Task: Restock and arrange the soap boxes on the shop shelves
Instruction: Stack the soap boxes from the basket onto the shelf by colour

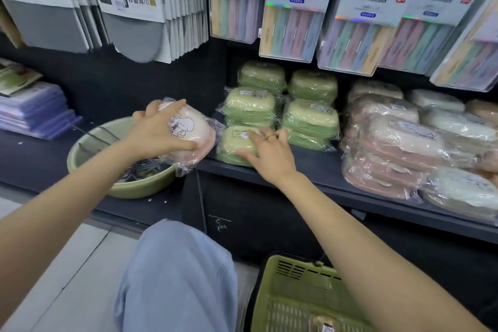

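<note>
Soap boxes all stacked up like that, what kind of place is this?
Most likely a shop. Wrapped green soap boxes and pink ones sit stacked on a dark shelf, packs with red price stickers hang above, and a green basket waits on the floor.

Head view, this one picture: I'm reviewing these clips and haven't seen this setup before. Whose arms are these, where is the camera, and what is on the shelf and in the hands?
There is no machine here. A person wears a wide-angle camera on the head, so you look forward and down along their own two bare arms; the blue-clad knee at the bottom is theirs too.

The left hand grips a pink soap box in clear wrap, with a cartoon dog on the lid, held above a green basin. The right hand rests with spread fingers on a green soap box at the front of the dark shelf.

Behind it stand stacks of green boxes; to the right lie pink and whitish boxes. Packs of pastel items hang above. A green basket sits on the floor.
</note>
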